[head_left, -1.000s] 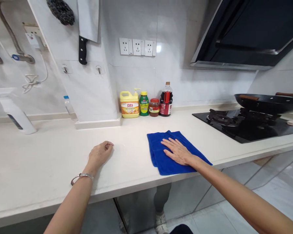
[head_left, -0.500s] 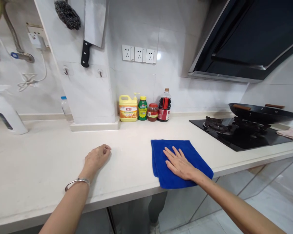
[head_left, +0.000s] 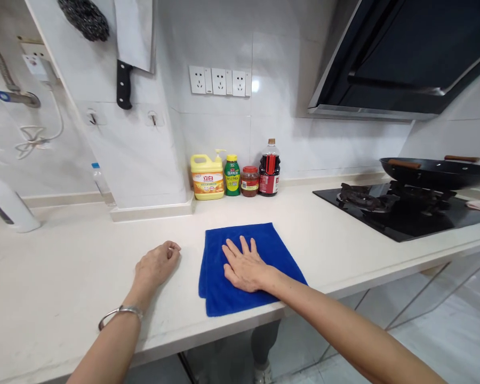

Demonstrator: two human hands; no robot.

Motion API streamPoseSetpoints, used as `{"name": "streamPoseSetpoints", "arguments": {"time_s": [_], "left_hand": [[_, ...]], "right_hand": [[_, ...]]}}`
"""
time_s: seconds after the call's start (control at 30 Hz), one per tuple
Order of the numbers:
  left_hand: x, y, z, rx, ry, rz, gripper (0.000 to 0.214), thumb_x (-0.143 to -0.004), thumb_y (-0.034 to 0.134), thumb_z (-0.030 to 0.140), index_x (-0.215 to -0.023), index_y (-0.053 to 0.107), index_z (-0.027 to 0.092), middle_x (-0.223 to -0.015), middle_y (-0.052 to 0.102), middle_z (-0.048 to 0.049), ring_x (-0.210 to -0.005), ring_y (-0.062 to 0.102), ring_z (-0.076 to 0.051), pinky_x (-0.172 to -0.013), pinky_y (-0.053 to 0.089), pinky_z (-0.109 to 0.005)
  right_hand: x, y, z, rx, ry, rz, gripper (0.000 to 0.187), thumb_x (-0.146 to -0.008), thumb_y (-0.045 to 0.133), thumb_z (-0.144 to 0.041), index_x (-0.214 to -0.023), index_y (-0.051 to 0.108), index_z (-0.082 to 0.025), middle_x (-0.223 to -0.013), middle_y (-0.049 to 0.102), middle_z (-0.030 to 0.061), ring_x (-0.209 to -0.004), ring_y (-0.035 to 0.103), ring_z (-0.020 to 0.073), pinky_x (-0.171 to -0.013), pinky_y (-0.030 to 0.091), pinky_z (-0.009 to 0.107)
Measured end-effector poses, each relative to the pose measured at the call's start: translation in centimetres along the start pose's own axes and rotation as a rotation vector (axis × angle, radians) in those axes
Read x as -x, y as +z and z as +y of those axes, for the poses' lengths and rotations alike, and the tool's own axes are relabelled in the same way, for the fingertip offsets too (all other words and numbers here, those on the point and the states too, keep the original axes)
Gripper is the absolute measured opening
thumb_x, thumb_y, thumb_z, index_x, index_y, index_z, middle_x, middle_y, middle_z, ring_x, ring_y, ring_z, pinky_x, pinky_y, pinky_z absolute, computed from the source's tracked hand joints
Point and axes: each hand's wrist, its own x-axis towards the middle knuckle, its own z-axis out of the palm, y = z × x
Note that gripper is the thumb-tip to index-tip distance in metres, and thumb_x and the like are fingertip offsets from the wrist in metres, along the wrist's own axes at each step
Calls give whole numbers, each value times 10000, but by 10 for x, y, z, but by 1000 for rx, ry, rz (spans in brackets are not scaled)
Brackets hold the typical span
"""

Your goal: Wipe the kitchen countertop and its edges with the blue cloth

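Note:
A folded blue cloth [head_left: 220, 296] lies on the pale countertop [head_left: 64, 282] near its front edge. My right hand [head_left: 244, 265] presses flat on the cloth, fingers stretched out and slightly apart. My left hand [head_left: 157, 262] rests on the bare countertop just left of the cloth, fingers curled in loosely, with nothing seen in them. A metal bangle [head_left: 119, 316] circles my left wrist.
A yellow detergent jug [head_left: 207, 177], green bottle [head_left: 232, 175], red jar [head_left: 250, 181] and dark sauce bottle [head_left: 269, 168] stand at the back wall. A black gas hob [head_left: 404, 209] with a wok [head_left: 436, 172] sits right. A cleaver [head_left: 132, 42] hangs above. A white spray bottle [head_left: 4, 200] stands far left.
My right hand has slid the blue cloth leftward along the countertop, closer to my left hand. The left hand has stayed in place.

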Motion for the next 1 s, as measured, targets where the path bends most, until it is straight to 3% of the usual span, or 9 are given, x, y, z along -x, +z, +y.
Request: {"name": "streamPoseSetpoints", "arguments": {"time_s": [0.23, 0.53, 0.8, 1.0], "left_hand": [[6, -3, 4, 2, -11, 0, 327, -923, 329, 369, -1095, 598, 300, -1050, 701, -50, -1023, 624, -326, -827, 419, -428], [7, -2, 2, 33, -5, 12, 285, -922, 374, 343, -1063, 616, 295, -1017, 718, -30, -998, 637, -297, -790, 403, -398], [9, -3, 2, 46, -5, 11, 313, -918, 370, 328, -1084, 634, 300, -1056, 717, -41, -1015, 636, -288, -804, 412, -394], [10, -3, -1, 77, 2, 17, 327, -913, 368, 329, -1093, 640, 300, -1059, 717, -41, -1042, 631, -297, -840, 423, -409]], "right_hand": [[-45, 0, -3, 23, -23, 3, 727, -990, 257, -497, -1608, 175, -123, -1692, 73, 106, -1515, -46, 476, -1222, -20, 723], [-92, -6, 12, 64, 24, 14, 689, -1000, 231, -520, -1612, 191, -204, -1696, 103, 27, -1547, 4, 376, -1256, 17, 641], [-107, -6, 26, 42, 173, 125, 655, -1000, 268, -541, -1587, 278, -250, -1683, 184, -7, -1551, 82, 312, -1277, 50, 559], [-106, -2, 31, 70, 287, 155, 692, -1008, 190, -566, -1600, 237, -210, -1686, 171, 32, -1546, 77, 350, -1265, 63, 580]]}}
